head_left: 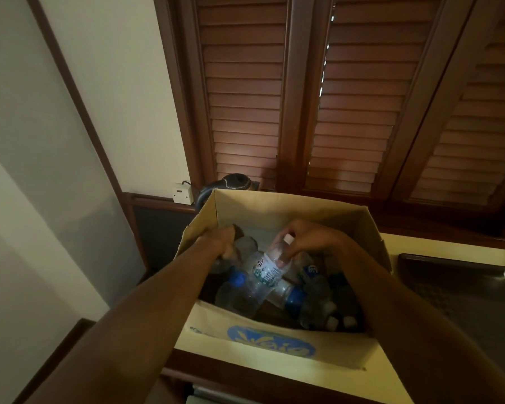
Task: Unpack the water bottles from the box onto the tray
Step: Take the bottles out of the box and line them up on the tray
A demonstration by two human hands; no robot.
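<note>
1. Left hand (220, 242) deep in the box (274, 342), fingers curled around a clear bottle (244, 246).
2. Right hand (306, 239) pinching a white-capped bottle (270, 268) near its neck; probably light, thin-walled, slippery.
3. Tray (449, 275) right, on the worktop (449, 243).

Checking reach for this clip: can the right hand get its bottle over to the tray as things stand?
Probably yes. The right hand grips the white-capped bottle near its neck inside the open box, and the dark tray lies just right of the box, mostly bare.
</note>
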